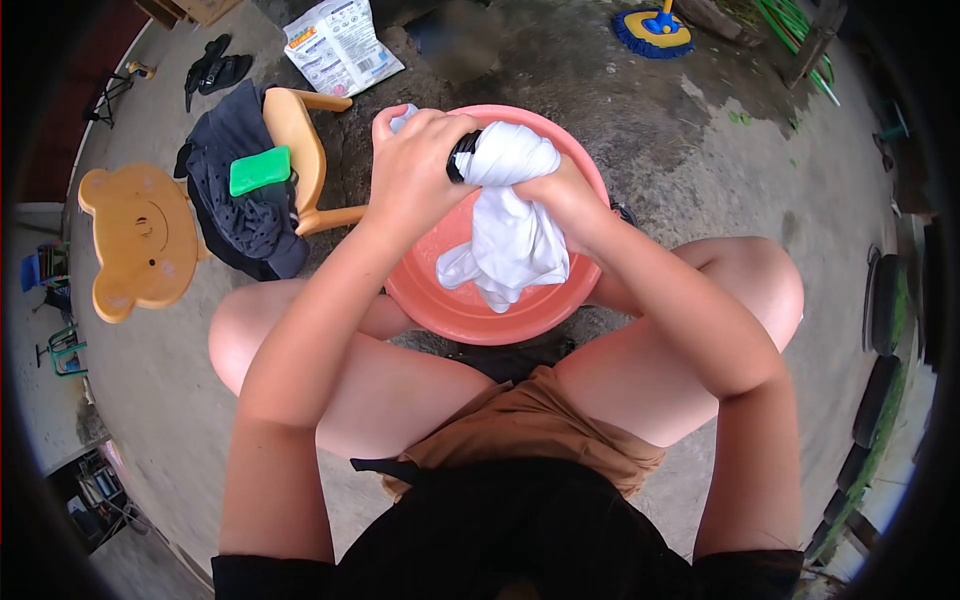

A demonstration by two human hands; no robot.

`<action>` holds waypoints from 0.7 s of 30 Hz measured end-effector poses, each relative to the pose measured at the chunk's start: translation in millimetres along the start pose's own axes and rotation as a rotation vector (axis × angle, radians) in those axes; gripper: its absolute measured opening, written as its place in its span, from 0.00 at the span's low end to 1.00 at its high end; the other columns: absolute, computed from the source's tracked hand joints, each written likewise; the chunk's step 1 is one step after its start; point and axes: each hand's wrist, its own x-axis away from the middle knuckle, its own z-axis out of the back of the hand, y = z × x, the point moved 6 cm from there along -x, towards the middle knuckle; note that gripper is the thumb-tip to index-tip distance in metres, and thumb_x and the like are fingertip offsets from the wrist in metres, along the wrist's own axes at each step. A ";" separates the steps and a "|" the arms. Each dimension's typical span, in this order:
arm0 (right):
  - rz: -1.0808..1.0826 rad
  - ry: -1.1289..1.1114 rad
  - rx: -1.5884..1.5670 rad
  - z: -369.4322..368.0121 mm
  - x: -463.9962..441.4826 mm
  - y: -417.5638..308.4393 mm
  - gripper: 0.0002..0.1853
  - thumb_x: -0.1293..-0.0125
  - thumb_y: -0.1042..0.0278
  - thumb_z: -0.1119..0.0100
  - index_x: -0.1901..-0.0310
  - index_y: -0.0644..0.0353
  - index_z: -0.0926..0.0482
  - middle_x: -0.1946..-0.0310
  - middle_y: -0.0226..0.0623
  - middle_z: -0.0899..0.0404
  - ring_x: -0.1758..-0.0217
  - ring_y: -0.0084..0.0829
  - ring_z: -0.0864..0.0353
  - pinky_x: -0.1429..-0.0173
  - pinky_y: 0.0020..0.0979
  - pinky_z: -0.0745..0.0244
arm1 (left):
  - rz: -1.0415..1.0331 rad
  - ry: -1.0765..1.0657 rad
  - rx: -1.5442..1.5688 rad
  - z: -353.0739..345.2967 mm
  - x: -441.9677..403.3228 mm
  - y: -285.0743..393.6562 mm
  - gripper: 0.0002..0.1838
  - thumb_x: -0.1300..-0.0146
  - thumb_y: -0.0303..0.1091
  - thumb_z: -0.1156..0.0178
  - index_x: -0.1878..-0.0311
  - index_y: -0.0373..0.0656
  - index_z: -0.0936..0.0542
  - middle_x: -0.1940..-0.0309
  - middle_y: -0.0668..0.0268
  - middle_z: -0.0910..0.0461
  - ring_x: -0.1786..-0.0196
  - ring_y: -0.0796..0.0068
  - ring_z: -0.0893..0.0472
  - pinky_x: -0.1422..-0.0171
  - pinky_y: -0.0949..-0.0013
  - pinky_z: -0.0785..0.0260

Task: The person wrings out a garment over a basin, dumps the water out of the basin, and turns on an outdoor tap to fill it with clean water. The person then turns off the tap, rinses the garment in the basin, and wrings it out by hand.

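A wet-looking white cloth (pixel 515 240) is bunched and twisted between my two hands, its loose end hanging over a pink basin (pixel 470 325). My left hand (pixel 420 165) is closed around the cloth's upper left part, where a dark strip shows beside the fingers. A pale bit pokes out by its fingertips. On the other side my right hand (pixel 562 200) is wrapped around the cloth's right side, under the twisted roll. The basin stands between my legs, and its pink inner bottom shows below the cloth.
At left, a yellow bear-faced chair (pixel 145 240) carries dark clothes (pixel 225 215) with a green block (pixel 260 171) on top. A printed plastic bag (pixel 342 50) lies beyond, near black sandals (pixel 217 72). A blue-and-yellow mop head (pixel 652 35) rests on the concrete floor.
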 end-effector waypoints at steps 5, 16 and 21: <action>0.050 0.080 0.080 8.3 -5.1 3.5 0.19 0.51 0.78 0.48 0.54 0.70 0.25 0.62 0.38 0.21 0.61 0.27 0.21 0.55 0.30 0.26 | 0.152 -0.153 0.144 -19.6 6.6 -19.4 0.32 0.66 0.39 0.27 0.51 0.46 0.24 0.61 0.62 0.21 0.50 0.63 0.23 0.37 0.55 0.41; 0.007 0.285 -0.056 21.0 -2.2 -16.7 0.17 0.49 0.79 0.50 0.55 0.72 0.26 0.65 0.43 0.20 0.64 0.33 0.18 0.60 0.32 0.24 | 0.615 -0.353 0.179 14.4 11.5 -29.8 0.27 0.42 0.56 0.42 0.68 0.34 0.24 0.78 0.57 0.22 0.75 0.65 0.22 0.66 0.65 0.31; -0.019 0.235 -0.193 18.9 0.8 -16.9 0.20 0.48 0.78 0.51 0.51 0.73 0.29 0.58 0.45 0.22 0.57 0.35 0.20 0.51 0.35 0.25 | 0.999 -0.951 0.749 -56.1 66.8 -28.4 0.48 0.38 0.72 0.72 0.52 0.30 0.25 0.63 0.50 0.20 0.63 0.64 0.18 0.57 0.68 0.29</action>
